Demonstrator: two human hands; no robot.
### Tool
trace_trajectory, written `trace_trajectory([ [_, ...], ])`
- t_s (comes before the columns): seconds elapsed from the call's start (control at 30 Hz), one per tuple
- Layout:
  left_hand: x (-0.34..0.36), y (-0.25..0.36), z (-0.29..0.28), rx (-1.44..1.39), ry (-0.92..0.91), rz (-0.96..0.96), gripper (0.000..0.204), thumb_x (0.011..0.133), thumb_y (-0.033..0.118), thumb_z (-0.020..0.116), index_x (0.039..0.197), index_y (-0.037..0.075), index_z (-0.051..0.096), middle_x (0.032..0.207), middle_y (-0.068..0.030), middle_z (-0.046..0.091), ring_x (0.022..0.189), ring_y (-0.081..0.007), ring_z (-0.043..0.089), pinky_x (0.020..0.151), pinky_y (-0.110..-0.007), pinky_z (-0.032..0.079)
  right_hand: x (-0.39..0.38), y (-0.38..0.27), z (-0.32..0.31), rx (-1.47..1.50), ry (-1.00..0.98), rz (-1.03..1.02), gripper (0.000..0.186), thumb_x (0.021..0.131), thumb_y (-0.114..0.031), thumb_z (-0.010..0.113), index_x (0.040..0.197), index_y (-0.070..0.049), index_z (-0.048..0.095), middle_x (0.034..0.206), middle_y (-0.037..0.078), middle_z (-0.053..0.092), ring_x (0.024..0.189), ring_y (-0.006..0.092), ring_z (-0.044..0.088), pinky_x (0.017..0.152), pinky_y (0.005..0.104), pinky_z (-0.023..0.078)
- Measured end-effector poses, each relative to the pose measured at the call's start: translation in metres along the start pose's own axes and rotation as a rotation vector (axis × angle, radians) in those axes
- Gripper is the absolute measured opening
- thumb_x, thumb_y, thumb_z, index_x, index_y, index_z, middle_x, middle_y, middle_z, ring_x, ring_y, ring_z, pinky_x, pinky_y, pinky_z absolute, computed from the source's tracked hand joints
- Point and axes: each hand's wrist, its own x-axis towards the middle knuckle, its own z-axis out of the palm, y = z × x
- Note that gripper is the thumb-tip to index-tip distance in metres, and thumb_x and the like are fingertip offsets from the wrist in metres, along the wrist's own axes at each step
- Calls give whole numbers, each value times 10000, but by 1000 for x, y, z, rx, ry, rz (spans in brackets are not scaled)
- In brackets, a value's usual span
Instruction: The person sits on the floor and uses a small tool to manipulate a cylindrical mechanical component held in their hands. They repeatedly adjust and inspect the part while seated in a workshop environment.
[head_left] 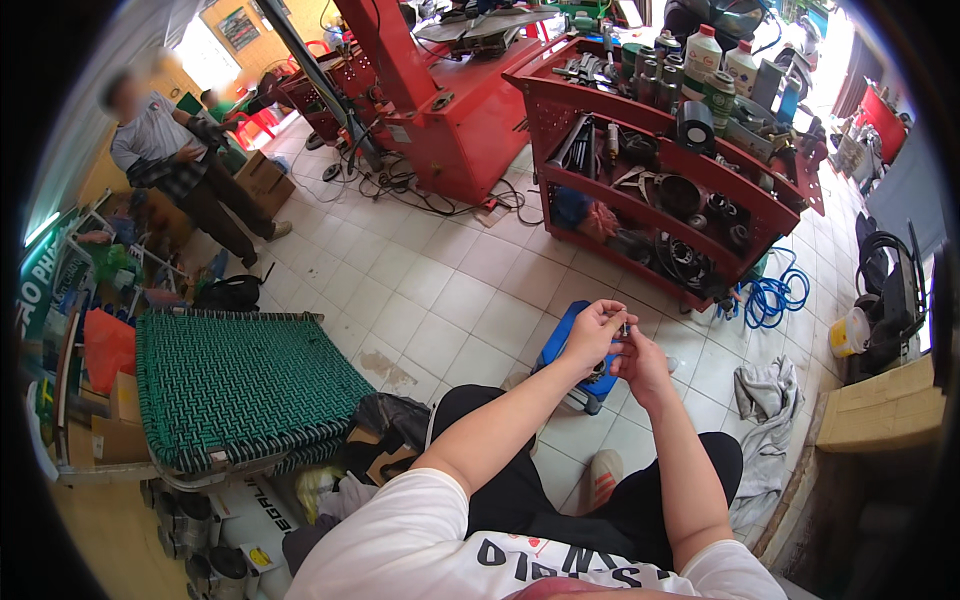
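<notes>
A small metal part [625,328] was held pinched between the thumb and fingers of the left hand [590,338], just in front of the near side of the red tool cart [553,100]. The right hand [645,368] was brought up against the same part with its fingers curled; whether it was gripped by that hand too could not be told. Below the hands, on the near side of the cart, a blue box-like object [552,348] was partly covered by them. White bottles [702,62] were stood on the cart's top. A blue hose [778,300] was coiled beside the cart's right end, and a grey cloth [768,400] was heaped nearer than the hose. To the cart's left, a red machine [455,145] was placed; farther left, another person [165,145] was seen standing. A green woven seat [240,380] was set left of the cart, on its near side.
</notes>
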Motion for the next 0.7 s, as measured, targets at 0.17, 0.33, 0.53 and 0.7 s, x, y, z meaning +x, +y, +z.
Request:
trace_trajectory([
  [0.17, 2, -2, -1, 8, -13, 6, 200, 1024, 118, 605, 1184, 33, 522, 1102, -131, 704, 913, -161, 696, 739, -302, 614, 4, 5, -2, -22, 45, -74, 315, 1071, -383, 470, 1059, -91, 588, 871, 70, 711, 578, 149, 616, 556, 276, 511],
  [0.33, -3, 3, 2, -28, 10, -16, 236, 1018, 129, 626, 1201, 30, 514, 1102, -143, 704, 869, -151, 683, 706, -280, 594, -2, -1, -1, 47, -4, 5, 298, 1056, -384, 515, 1104, -93, 560, 845, 58, 681, 579, 148, 610, 565, 281, 513],
  [0.53, 4, -5, -4, 38, -3, 58, 243, 1011, 138, 642, 1188, 20, 524, 1088, -145, 709, 876, -143, 677, 696, -258, 570, 8, 11, -7, -38, 51, -65, 372, 1067, -440, 469, 1157, -90, 553, 841, 69, 678, 577, 171, 617, 567, 297, 520],
  [0.7, 2, -1, 0, 32, 2, 76, 242, 1005, 140, 654, 1175, 14, 535, 1086, -145, 710, 894, -143, 674, 723, -266, 572, 9, 11, -15, -16, -23, 20, 379, 1064, -444, 467, 1188, -91, 529, 887, 76, 676, 586, 171, 618, 570, 302, 523],
])
